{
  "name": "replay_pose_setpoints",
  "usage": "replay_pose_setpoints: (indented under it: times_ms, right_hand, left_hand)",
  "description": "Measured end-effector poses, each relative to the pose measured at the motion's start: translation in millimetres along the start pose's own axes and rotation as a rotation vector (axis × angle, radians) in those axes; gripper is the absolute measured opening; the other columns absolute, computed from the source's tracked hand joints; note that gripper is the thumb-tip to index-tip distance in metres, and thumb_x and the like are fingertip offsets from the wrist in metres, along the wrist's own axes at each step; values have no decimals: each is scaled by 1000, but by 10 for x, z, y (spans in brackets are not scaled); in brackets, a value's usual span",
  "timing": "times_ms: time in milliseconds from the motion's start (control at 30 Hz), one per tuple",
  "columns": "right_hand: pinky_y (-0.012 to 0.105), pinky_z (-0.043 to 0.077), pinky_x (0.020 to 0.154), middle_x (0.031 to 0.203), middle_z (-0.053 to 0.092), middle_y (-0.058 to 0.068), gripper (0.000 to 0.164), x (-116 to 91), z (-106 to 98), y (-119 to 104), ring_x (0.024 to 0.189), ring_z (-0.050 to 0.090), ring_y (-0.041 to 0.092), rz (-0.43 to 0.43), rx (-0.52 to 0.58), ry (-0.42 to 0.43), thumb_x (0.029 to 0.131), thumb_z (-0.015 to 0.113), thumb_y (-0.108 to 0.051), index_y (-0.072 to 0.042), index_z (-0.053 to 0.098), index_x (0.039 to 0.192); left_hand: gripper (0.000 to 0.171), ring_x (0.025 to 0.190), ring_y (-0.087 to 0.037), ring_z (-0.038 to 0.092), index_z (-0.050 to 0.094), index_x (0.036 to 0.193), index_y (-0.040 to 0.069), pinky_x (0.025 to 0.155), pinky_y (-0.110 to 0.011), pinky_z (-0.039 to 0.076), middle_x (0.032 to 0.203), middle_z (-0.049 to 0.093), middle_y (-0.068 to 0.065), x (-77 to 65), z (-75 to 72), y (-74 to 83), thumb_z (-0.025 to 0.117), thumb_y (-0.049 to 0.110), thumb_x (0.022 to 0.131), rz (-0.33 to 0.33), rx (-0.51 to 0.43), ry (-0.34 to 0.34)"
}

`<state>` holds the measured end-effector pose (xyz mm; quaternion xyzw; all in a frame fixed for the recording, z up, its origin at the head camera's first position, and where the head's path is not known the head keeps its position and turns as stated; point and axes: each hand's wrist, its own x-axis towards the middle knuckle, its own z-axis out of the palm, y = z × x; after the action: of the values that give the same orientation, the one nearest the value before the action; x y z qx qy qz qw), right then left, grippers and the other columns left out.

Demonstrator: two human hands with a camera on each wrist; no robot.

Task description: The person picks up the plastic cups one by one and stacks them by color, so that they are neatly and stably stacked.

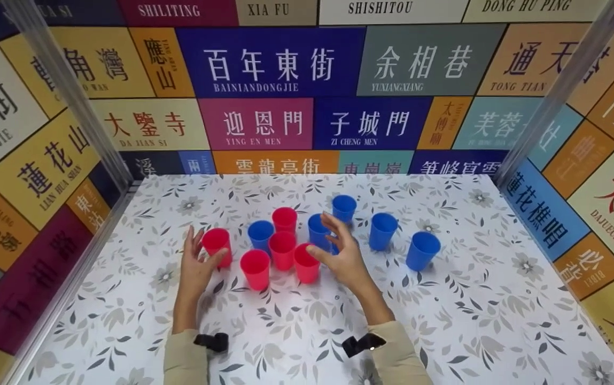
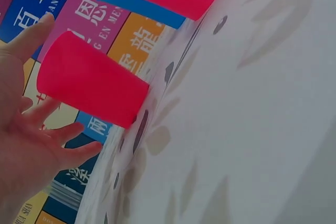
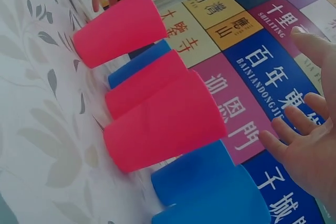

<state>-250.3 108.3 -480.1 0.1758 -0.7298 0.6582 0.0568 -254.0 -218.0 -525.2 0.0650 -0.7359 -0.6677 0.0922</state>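
Note:
My left hand [image 1: 194, 274] is at the leftmost red cup [image 1: 216, 247], thumb on its near right side and fingers beyond its left. In the left wrist view its fingers are spread around that cup, with gaps showing. The right hand [image 1: 346, 261], its fingers extended and parted, hovers beside the rightmost red cup [image 1: 307, 263], thumb tip overlapping the rim in the head view. Behind those fingers a blue cup [image 1: 317, 230] is partly hidden. More red cups stand between the hands: one in front [image 1: 255, 270], one in the middle [image 1: 282, 251], one behind [image 1: 284, 218]. All stand mouth up.
A blue cup [image 1: 259, 233] stands among the red ones. Farther right are three more blue cups: a back one [image 1: 344, 208], a middle one [image 1: 383, 232] and a front one [image 1: 422, 251]. The leaf-patterned table [image 1: 478, 331] is bounded by sign-printed walls [image 1: 264, 61].

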Motion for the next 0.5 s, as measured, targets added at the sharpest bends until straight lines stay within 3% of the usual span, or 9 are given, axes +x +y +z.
replay_pose_setpoints:
  times_ms: [200, 300, 500]
  right_hand:
    - [53, 30, 122, 155, 43, 18, 77, -2, 171, 128, 147, 38, 31, 26, -24, -3, 86, 79, -17, -7, 39, 152]
    - [54, 28, 122, 155, 43, 16, 79, -31, 248, 184, 148, 37, 33, 39, -41, -11, 85, 80, -17, -8, 40, 152]
    - [58, 34, 118, 156, 41, 8, 83, -104, 343, 266, 148, 34, 32, 126, -145, -14, 84, 82, -29, -19, 38, 154]
  left_hand:
    - [104, 152, -31, 28, 3, 162, 28, 122, -47, 31, 166, 26, -13, 56, 22, -65, 77, 22, 89, -54, 17, 29]
    - [102, 149, -30, 32, 6, 163, 26, 122, -48, 32, 164, 29, -13, 74, 22, -74, 77, 22, 89, -52, 21, 39]
    - [98, 145, -36, 38, 13, 162, 17, 120, -49, 35, 161, 32, -19, 67, 53, -114, 77, 19, 89, -57, -7, 53]
